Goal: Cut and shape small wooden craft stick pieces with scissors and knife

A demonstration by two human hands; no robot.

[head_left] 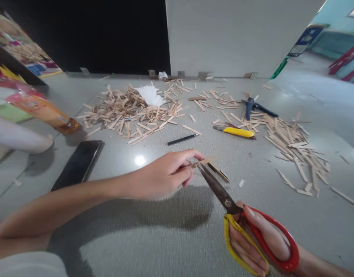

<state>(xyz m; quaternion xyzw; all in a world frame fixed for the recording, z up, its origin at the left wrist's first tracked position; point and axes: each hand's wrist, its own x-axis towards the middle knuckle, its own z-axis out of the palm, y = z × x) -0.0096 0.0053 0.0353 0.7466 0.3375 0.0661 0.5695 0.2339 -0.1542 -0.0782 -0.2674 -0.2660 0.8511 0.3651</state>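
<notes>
Between the fingertips of my left hand (165,175) is a thin wooden strip (207,160), pinched and held above the table. My right hand (254,238) grips scissors (218,188) with one red and one yellow handle loop, fingers through the loops. The scissor blades point up and left, their tips at the strip beside my left fingertips. Whether the blades are fully closed on it I cannot tell. Just behind the blades a dark pen-like object (219,172) lies on the table.
A large pile of wooden strips (121,111) lies back left, another pile (298,142) at right. A yellow utility knife (237,132), a black pen (182,139), a dark clamp-like tool (256,107), a phone (78,163) and a bottle (46,109) are around. Upright panels (223,38) stand behind.
</notes>
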